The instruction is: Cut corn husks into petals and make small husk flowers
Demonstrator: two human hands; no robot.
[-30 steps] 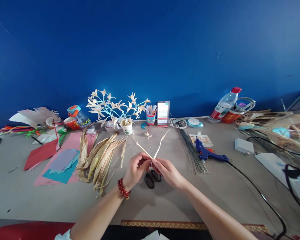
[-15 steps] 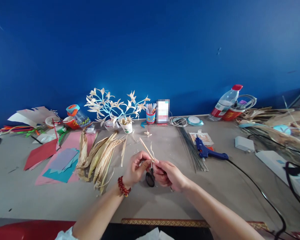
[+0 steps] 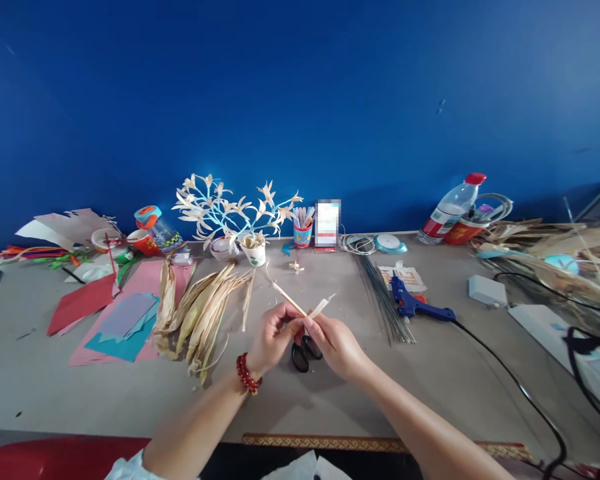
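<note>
Between the fingertips of my left hand is a thin pale stick, slanting up and to the left. My right hand pinches a narrow strip of pale husk against the stick's lower end, and the strip's loose tip points up to the right. Both hands' fingertips meet there, which hides how the strip lies on the stick. Black-handled scissors lie on the table just below the hands; their blades are covered. Dried corn husks lie left of my left hand.
White husk flowers on blue stems rise from a paper cup at the back. Right of my hands are thin wires and a blue glue gun with a trailing cord. Coloured paper lies left; a bottle stands back right.
My right hand has turned, and its husk strip now extends up and right instead of standing upright beside the stick. More of the scissors' handles shows. My left hand has barely moved.
</note>
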